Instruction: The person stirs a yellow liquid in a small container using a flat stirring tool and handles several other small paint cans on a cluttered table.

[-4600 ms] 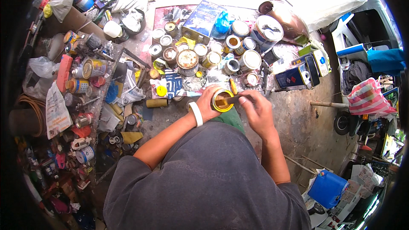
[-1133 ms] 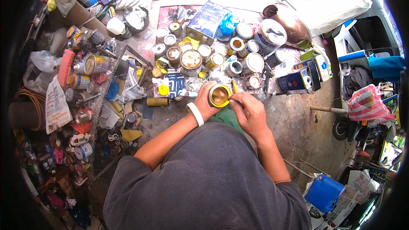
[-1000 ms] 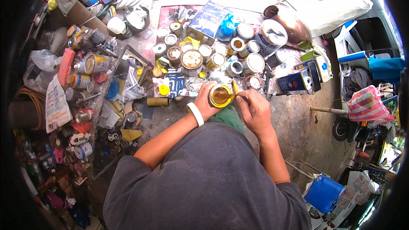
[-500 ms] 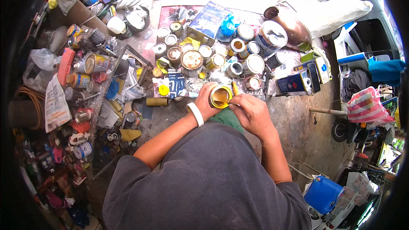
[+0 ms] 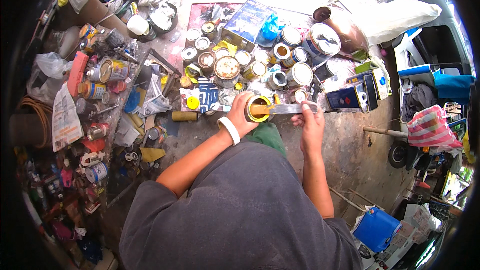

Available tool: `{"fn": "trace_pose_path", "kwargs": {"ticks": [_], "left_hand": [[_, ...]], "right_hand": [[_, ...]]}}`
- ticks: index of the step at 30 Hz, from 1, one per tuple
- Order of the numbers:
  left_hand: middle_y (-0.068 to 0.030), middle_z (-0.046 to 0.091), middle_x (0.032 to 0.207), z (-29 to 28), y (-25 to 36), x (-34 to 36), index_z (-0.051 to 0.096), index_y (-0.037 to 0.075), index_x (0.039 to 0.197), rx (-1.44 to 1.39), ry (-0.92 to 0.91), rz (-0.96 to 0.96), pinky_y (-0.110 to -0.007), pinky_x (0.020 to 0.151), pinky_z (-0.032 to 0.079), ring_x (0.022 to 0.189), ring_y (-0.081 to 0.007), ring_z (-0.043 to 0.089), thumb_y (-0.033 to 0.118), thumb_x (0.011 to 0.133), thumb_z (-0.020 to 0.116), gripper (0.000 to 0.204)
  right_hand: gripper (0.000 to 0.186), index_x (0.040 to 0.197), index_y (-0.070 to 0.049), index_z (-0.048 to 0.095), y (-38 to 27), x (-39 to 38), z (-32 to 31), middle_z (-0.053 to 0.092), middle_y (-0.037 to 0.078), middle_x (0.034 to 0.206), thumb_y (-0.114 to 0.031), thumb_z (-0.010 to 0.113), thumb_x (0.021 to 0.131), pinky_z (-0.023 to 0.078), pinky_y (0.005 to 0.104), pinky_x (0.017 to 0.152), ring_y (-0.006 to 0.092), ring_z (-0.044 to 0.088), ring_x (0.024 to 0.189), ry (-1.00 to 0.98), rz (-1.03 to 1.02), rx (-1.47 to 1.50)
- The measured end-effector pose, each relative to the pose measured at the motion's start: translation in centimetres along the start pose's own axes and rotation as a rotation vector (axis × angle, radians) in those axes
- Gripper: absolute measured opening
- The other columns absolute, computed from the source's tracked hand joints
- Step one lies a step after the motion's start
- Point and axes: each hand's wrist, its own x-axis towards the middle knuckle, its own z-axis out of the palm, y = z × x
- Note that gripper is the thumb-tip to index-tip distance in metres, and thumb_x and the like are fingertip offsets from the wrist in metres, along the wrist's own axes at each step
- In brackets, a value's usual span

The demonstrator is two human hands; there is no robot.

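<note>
My left hand is wrapped round a small paint can with a yellow rim, held in front of my body with its open mouth facing up. Pinched between the thumb and fingers of my right hand is a flat grey strip, metal by its look. The strip lies nearly level, pointing left. Its far end is coated in amber paint and sits over the can's mouth, partly covering the dark inside.
Beyond my hands, a low work surface holds several paint cans, a blue box-shaped tin and a patterned cloth. A cluttered shelf runs along the left. At the lower right stands a blue plastic container.
My right hand has moved right and turned, lifting the strip from inside the can to lie across its mouth. The left hand keeps its hold on the can.
</note>
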Motion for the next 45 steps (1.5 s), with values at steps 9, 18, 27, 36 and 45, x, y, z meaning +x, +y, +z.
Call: {"fn": "trace_pose_path", "kwargs": {"ticks": [9,18,27,36,45], "left_hand": [[-0.0182,0.052,0.134,-0.5,0.9,0.1,0.045,0.006,0.139,-0.141,-0.11,-0.033,-0.044,0.109,0.043,0.127,-0.0356,0.053,0.019,0.064,0.093,0.09],[-0.0165,0.053,0.133,-0.8,2.0,0.5,0.046,0.007,0.138,-0.183,-0.186,-0.012,-0.044,0.108,0.042,0.126,-0.0358,0.053,0.021,0.067,0.092,0.085],[-0.0171,0.052,0.133,-0.7,1.0,-0.1,0.045,0.006,0.137,-0.168,-0.213,-0.018,-0.045,0.108,0.043,0.125,-0.0359,0.052,0.022,0.068,0.091,0.085],[-0.0169,0.053,0.133,-0.9,1.4,-0.5,0.045,0.007,0.139,-0.176,-0.24,-0.01,-0.044,0.108,0.043,0.125,-0.036,0.053,0.02,0.066,0.091,0.087],[-0.0159,0.055,0.13,-0.4,2.9,-1.1,0.046,0.005,0.138,-0.161,-0.387,0.012,-0.041,0.106,0.044,0.122,-0.033,0.056,0.019,0.065,0.092,0.087]], "right_hand": [[0.016,0.11,-0.006,0.058,-2.3,0.5,-3.8,0.064,0.005,0.083,-0.019,0.052,0.105,0.048,0.0284,0.06,0.0139,0.06,0.068,0.006,0.014,0.251],[0.017,0.11,-0.005,0.058,-2.4,0.7,-4.5,0.065,0.006,0.085,-0.02,0.055,0.103,0.048,0.0287,0.06,0.0146,0.061,0.067,-0.022,0.019,0.281],[0.017,0.109,-0.004,0.06,-2.8,0.3,-3.2,0.066,0.006,0.086,-0.02,0.058,0.102,0.048,0.026,0.061,0.0127,0.063,0.066,-0.026,-0.055,0.053],[0.018,0.11,-0.004,0.061,-3.0,0.1,-3.4,0.066,0.005,0.086,-0.02,0.059,0.102,0.048,0.0249,0.06,0.0118,0.063,0.067,-0.019,-0.05,0.074],[0.017,0.11,-0.006,0.06,-1.8,-1.6,-6.3,0.065,0.003,0.087,-0.021,0.057,0.102,0.048,0.0257,0.059,0.0116,0.062,0.067,0.034,-0.002,0.233]]}}
